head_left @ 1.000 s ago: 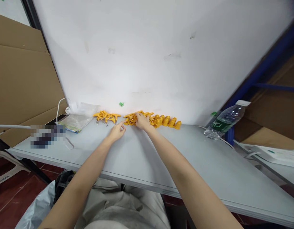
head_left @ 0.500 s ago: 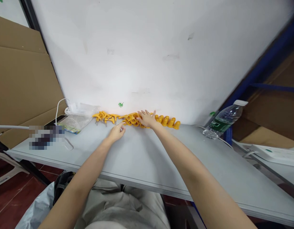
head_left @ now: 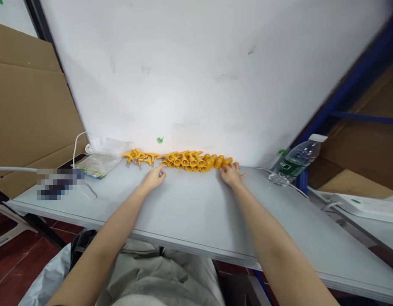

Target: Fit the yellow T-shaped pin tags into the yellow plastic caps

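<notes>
Item: row of yellow plastic cone-shaped pieces (head_left: 196, 161), lying on their sides and packed close, open mouths towards the person.
Location: far edge of the grey table (head_left: 199, 208), at the foot of the white board (head_left: 196, 76), roughly central in the view.
Right hand (head_left: 232, 174): palm down, fingers loosely spread, fingertips touching the right end of the row; it held nothing.
Left hand (head_left: 154, 177): resting on the table just before the left end of the row, fingers curled, thumb and forefinger tips close together; whether they pinched some small thing could not be told.
Adjacent stock: yellow T-handled pieces with metal screw ends (head_left: 139, 157), a small cluster just left of the row, apart from both hands.
Handling note: the cones looked light and likely to roll. As a judgement, the row was best kept together by even, gentle pressure from both ends, hands low on the table, with the board serving as a backstop.
Risk: a push from one end alone seemed apt to buckle the row or spill pieces into the T-handled cluster.
Left surroundings: clear plastic bag (head_left: 99, 162) and white cable (head_left: 77, 144); brown cardboard sheets (head_left: 24, 106) behind.
Right surroundings: clear plastic water bottle with green label (head_left: 295, 163), on its side, well apart from the row.
</notes>
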{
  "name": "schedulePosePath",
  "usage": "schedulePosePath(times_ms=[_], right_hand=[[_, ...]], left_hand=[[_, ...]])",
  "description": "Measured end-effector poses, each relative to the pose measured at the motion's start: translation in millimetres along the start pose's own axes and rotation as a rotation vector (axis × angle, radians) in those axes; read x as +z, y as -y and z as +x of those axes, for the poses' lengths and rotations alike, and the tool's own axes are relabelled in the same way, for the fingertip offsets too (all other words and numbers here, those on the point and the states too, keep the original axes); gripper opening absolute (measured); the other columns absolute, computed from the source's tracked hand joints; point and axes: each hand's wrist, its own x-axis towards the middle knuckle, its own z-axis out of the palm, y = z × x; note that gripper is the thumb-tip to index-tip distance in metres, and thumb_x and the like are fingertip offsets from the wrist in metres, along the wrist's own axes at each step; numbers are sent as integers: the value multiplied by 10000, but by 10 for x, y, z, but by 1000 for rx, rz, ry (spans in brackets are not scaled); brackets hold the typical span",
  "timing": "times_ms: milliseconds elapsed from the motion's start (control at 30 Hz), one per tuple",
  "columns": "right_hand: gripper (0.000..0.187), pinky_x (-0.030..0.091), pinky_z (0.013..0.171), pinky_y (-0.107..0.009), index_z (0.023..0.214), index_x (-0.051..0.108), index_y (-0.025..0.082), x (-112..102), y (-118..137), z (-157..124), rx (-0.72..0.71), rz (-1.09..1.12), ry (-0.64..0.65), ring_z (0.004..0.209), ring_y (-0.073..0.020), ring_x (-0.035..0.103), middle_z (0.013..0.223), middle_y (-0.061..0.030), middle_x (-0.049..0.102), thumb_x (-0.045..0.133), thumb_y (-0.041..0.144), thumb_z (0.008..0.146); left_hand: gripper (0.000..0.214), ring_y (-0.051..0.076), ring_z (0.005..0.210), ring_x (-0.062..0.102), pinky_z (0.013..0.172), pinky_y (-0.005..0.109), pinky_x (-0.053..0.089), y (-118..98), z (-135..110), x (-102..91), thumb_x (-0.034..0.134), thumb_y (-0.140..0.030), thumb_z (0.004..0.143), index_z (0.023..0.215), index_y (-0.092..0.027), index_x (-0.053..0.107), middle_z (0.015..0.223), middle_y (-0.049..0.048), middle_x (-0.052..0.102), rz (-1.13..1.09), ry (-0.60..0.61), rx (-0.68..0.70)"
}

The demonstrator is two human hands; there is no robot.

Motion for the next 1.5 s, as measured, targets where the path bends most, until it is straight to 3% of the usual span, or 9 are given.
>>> schedulePosePath(times_ms=[133,300,500,767,1167,1500], right_hand=[[495,210,1087,-703,1373,545,199,101,-62,-41,-3,20,-2,1473,-338,182,1555,-146,351,328,318,945],[547,270,1094,-626,1464,445,210,126,-65,-5,-28,46,47,1426,-351,309,1595,-168,254,357,356,944],[591,268,1102,-599,1512,372,230,158,-82,128,31,18,109,1390,-374,364,1591,-172,264,336,372,939],[587,275,1102,-584,1508,375,250,190,-86,201,70,-27,110,1375,-352,380,1571,-125,322,307,404,946],[549,288,1125,-499,1474,445,216,174,-131,69,36,-47,99,1374,-309,402,1530,-145,390,316,402,974],[493,286,1139,-506,1425,513,249,194,-207,-7,42,26,58,1389,-291,397,1499,-138,431,376,385,972]], left_hand=[[351,121,601,590,668,255,509,4,-3,8,526,-206,847,1179,-199,638,838,15,693,3,7,-3],[353,132,623,598,667,262,499,-9,-10,10,515,-213,855,1188,-192,629,840,18,687,6,27,-7],[356,142,643,600,684,275,501,-22,-8,3,512,-217,852,1183,-185,636,834,25,687,-2,30,-19],[353,127,650,587,703,255,492,-38,-4,-4,498,-224,867,1188,-185,638,841,22,674,-22,64,-46],[329,126,666,578,725,249,480,-22,0,-7,491,-218,870,1145,-166,664,860,33,679,-9,89,-42],[329,136,675,590,727,257,487,-13,3,1,493,-224,870,1136,-156,676,864,46,689,-8,91,-45]])
